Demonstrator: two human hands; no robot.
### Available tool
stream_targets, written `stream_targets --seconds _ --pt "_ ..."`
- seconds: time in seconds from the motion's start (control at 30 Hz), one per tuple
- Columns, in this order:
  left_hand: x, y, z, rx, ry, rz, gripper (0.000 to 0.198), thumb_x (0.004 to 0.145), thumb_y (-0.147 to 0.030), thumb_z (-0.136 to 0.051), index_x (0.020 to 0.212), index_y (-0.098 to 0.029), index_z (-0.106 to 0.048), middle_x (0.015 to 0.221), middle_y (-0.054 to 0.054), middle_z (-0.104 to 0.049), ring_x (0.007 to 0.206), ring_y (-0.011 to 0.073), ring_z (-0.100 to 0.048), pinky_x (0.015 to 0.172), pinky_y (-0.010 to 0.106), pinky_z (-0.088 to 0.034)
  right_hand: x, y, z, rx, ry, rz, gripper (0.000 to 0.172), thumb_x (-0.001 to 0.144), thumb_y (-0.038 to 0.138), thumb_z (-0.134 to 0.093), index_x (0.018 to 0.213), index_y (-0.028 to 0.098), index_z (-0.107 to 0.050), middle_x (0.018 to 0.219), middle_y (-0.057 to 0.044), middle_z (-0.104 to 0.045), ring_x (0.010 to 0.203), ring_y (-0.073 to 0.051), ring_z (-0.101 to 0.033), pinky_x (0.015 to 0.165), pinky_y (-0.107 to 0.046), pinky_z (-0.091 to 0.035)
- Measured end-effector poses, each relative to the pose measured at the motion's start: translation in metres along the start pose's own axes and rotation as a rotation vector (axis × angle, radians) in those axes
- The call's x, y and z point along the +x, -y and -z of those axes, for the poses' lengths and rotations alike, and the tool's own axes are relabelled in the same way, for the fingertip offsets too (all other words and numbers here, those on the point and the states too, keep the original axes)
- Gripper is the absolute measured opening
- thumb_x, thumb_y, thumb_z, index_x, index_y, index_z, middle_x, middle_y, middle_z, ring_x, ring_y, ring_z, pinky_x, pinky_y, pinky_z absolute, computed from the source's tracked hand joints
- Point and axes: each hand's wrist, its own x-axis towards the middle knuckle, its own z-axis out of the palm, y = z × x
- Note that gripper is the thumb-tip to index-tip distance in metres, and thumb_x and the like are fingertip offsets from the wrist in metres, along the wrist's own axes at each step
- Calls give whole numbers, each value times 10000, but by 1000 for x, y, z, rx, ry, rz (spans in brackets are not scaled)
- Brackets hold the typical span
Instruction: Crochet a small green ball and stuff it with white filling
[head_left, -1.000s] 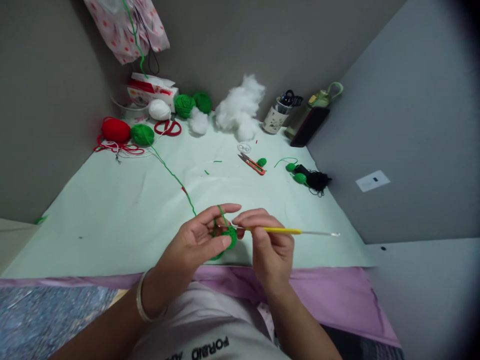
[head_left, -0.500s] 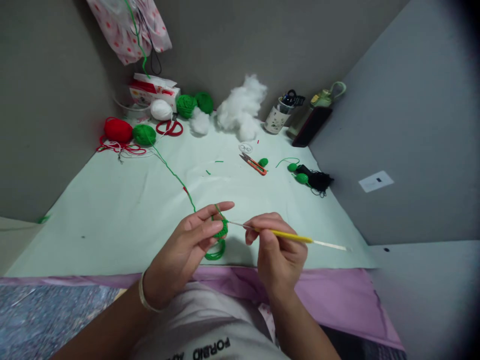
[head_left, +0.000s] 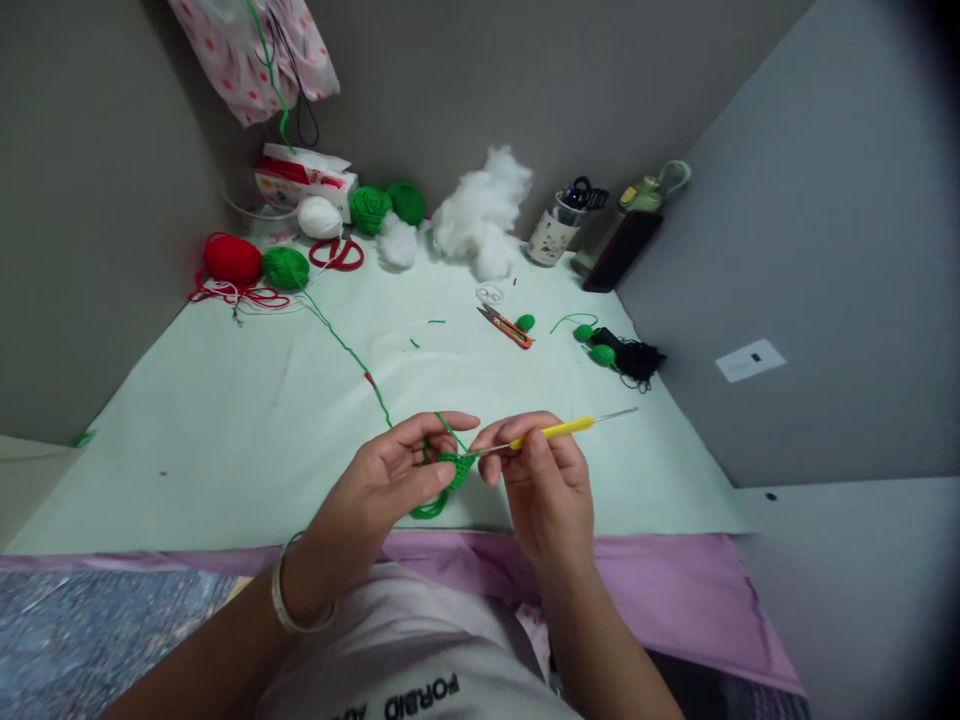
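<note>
My left hand pinches a small green crochet piece between thumb and fingers, forefinger stretched out with the green yarn strand running over it. That strand leads back across the pale green table to a green yarn ball. My right hand is closed on a yellow-handled crochet hook, whose metal tip sits in the green piece. The hook's rear end points up and to the right.
At the back left lie a red yarn ball, a white ball, two more green balls, red scissors and a box. White stuffing, a cup of tools, orange snips, small green pieces and black yarn lie further right.
My right hand drew the hook out to the right and down, then came back to the green piece. The hook's rear end has swung upward. My left hand stayed almost still.
</note>
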Motion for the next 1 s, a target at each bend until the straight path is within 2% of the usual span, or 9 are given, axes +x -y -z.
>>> stream_targets --seconds 0.17,0.4,0.5,0.6,0.67,0.77,0.87,0.93,1.0 --pt "-3 -3 -2 47 -36 -33 320 858 -214 -749 1164 -274 -819 899 13 -589 797 154 -519 674 258 -437 -6 2 3 -159 47 94 210 1084 300 -570 1008 242 -756 932 -31 -790 710 -121 -671 698 -265 -567" --pt "-3 7 -2 298 -150 -237 364 883 -110 -722 1157 -327 -824 920 -9 -625 883 140 -555 840 243 -453 -14 6 5 -613 171 422 253 1072 149 -506 1175 247 -716 1021 -60 -781 887 -186 -724 738 -333 -611" --pt "-2 11 -5 156 -166 -222 465 872 -137 -770 1289 -342 -769 888 -23 -613 850 125 -558 821 225 -466 -18 -2 7 -938 207 609 271 1030 135 -584 1242 259 -698 1072 -69 -789 916 -207 -747 770 -356 -636" --pt "-1 8 -6 -163 -34 -28 551 865 -225 -819 1397 -303 -700 837 -38 -601 643 69 -485 662 192 -456 -22 -8 8 -1117 165 731 362 966 86 -676 1250 305 -728 1111 -56 -786 958 -214 -764 790 -344 -649" --pt "0 4 -4 -310 15 107 506 872 -246 -821 1367 -243 -718 750 -67 -549 510 22 -309 606 172 -437 -22 -8 8 -1014 138 687 374 978 94 -661 1257 328 -745 1098 -48 -791 951 -216 -761 787 -355 -645" --pt "2 -3 -2 -364 -25 132 422 866 -194 -806 1285 -195 -759 733 -78 -530 479 11 -170 582 164 -440 -17 -4 6 -636 26 468 283 1040 168 -589 1181 319 -783 996 -49 -796 813 -199 -720 690 -354 -608" --pt "3 -5 -3 -301 -10 71 405 840 -195 -824 1242 -218 -780 830 -28 -626 503 25 -311 510 163 -376 -11 -2 1 -362 -16 310 225 1051 219 -601 1069 304 -808 942 -47 -780 761 -182 -678 636 -329 -565" --pt "3 -3 -6 -238 10 30 393 828 -236 -851 1216 -230 -795 869 2 -665 619 68 -485 566 176 -412 -10 -3 -2 -352 29 278 218 1046 216 -617 1078 306 -812 991 -53 -792 855 -195 -704 677 -332 -575" --pt "2 0 -8 -161 -16 -11 402 826 -266 -870 1221 -241 -796 884 8 -669 741 107 -561 658 195 -456 -11 -5 -2 -428 43 297 264 1044 171 -605 1128 323 -805 1022 -48 -803 930 -203 -723 728 -341 -593"
